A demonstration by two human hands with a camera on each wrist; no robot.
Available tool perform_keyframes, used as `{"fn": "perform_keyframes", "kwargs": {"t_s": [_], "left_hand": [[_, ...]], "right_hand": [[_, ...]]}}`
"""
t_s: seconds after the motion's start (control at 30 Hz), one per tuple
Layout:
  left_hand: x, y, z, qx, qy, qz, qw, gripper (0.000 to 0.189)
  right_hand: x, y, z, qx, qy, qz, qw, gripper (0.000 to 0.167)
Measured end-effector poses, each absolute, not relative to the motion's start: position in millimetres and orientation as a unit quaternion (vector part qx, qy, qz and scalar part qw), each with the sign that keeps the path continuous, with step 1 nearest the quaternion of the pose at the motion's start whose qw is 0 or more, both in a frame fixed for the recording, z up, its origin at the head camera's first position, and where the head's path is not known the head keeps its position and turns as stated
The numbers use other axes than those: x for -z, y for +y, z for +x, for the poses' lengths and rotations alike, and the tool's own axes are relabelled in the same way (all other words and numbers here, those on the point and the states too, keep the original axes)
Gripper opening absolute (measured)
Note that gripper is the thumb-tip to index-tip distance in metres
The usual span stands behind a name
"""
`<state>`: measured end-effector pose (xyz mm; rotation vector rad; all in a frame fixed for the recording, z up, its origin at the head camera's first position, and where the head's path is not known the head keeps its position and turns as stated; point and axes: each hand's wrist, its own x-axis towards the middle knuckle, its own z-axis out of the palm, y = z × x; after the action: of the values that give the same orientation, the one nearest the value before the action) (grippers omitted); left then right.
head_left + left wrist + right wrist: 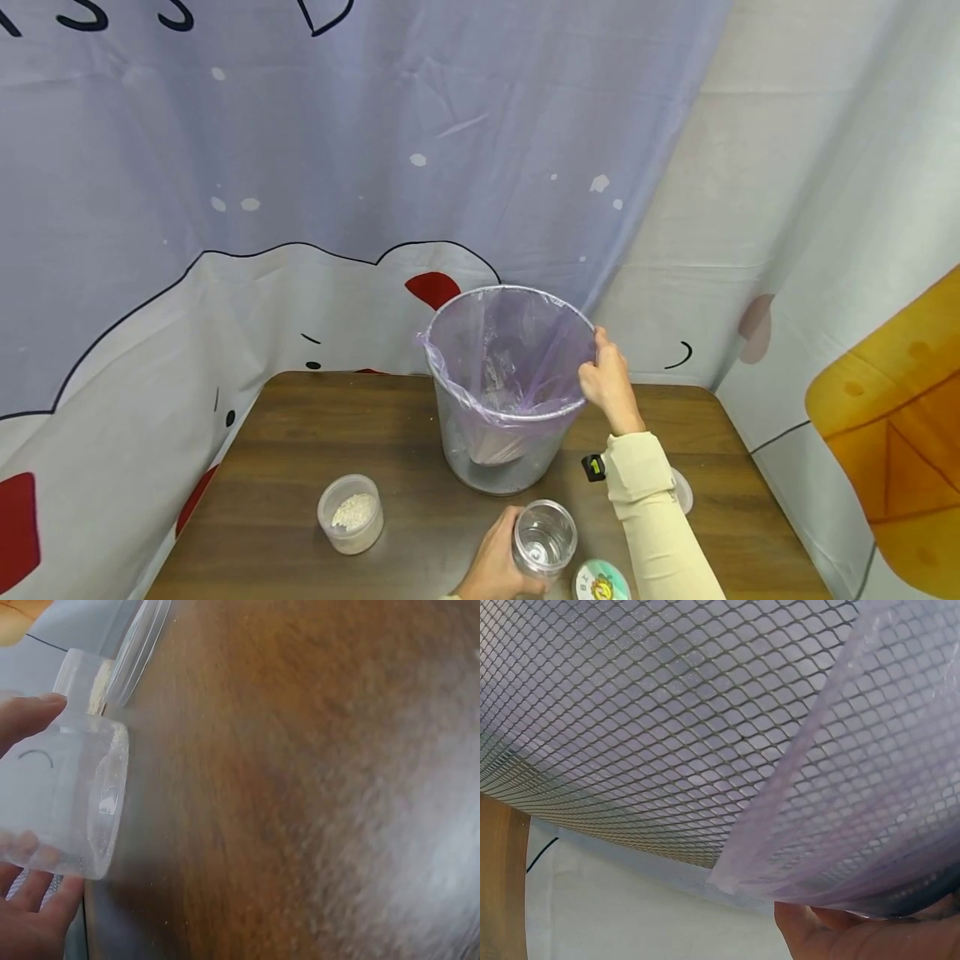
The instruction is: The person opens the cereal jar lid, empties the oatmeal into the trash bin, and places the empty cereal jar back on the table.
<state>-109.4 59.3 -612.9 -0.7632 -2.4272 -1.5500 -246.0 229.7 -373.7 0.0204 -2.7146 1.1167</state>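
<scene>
My left hand (491, 562) holds a clear plastic jar (545, 533) by its side, near the table's front. In the left wrist view the thumb lies on one side of the jar (67, 799) and the fingers on the other, and a little pale residue shows at its base. With my right hand (609, 383) I grip the right rim of a mesh wastebasket (468, 446), which is lined with a thin purple plastic bag (517, 358). The right wrist view shows the fingers at the rim, over the folded edge of the bag (802, 825).
On the wooden table (300, 442), a small clear tub (352, 542) of white grains stands left. A round lid with a green label (600, 582) lies right of the jar. A clear round piece (683, 492) is partly behind my right sleeve. Printed curtains (337, 167) hang behind.
</scene>
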Motion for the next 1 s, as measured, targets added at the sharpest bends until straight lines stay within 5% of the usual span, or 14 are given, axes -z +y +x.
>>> {"fn": "perform_keyframes", "kwargs": {"t_s": [1.0], "left_hand": [[620.0, 52.3, -112.2, 0.504, -0.822, -0.261, 0.046, 0.090]], "right_hand": [[369.9, 233.8, -245.4, -0.404, -0.912, 0.010, 0.076, 0.059]]}}
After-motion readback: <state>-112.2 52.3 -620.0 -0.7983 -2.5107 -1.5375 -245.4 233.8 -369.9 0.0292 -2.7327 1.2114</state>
